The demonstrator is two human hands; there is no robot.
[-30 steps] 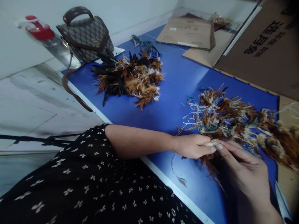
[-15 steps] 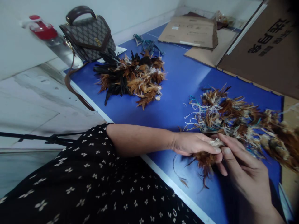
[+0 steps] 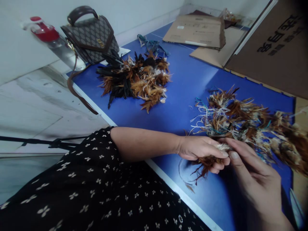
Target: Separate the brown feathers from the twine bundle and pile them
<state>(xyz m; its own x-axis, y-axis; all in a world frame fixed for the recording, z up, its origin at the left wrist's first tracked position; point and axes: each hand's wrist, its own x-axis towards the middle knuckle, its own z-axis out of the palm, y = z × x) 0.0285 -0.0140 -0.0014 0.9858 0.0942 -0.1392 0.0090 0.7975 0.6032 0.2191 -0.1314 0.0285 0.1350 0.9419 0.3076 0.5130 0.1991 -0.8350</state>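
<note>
My left hand (image 3: 203,151) pinches a small bunch of brown feathers (image 3: 206,162) at its pale quill end, the tips hanging down toward the blue table (image 3: 187,83). The fingers of my right hand (image 3: 252,179) meet it at the same pale quill end, closed in a pinch. Both hands sit at the near edge of a long tangled heap of brown and white feathers with loose strings (image 3: 245,123). A second pile of black and orange-brown feathers (image 3: 137,80) lies farther off to the left.
A patterned handbag (image 3: 90,35) with a brown strap and a red-capped bottle (image 3: 51,43) stand at the table's far left corner. Flat cardboard (image 3: 196,30) and a large printed carton (image 3: 271,48) lie at the back right. Teal strings (image 3: 150,45) rest behind the pile.
The small bunch has been drawn out of the heap and now hangs below my left hand; my right fingers shifted slightly along its quill end.
</note>
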